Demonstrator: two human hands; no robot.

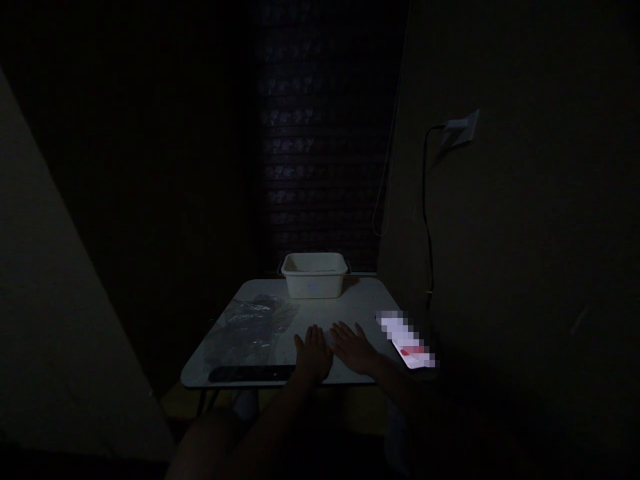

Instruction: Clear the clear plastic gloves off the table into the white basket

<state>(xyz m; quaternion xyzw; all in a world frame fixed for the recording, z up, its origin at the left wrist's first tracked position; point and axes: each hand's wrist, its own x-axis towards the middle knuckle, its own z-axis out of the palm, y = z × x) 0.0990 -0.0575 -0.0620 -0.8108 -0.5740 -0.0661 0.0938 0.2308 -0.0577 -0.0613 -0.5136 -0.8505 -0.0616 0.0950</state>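
On the white table (pixel 320 313), near its front edge, my left hand (pixel 313 353) lies palm down with its fingers stretched forward. Close beside it on the right is my right hand (pixel 353 348), also flat, fingers spread a little and angled to the left. Neither hand holds anything. A clear plastic sheet or bag (pixel 250 327) lies to the left of my hands. The long dark strip (pixel 250 374) along the front edge reaches to my left wrist. At the table's right edge a phone (pixel 400 337) lies with its bright screen blurred out.
A white plastic basin (pixel 315 285) with side handles stands at the back of the table. A black cable (pixel 425 200) hangs from a wall socket (pixel 460 130) on the right. Dark blinds (pixel 310 147) are behind the table, and the room is dim.
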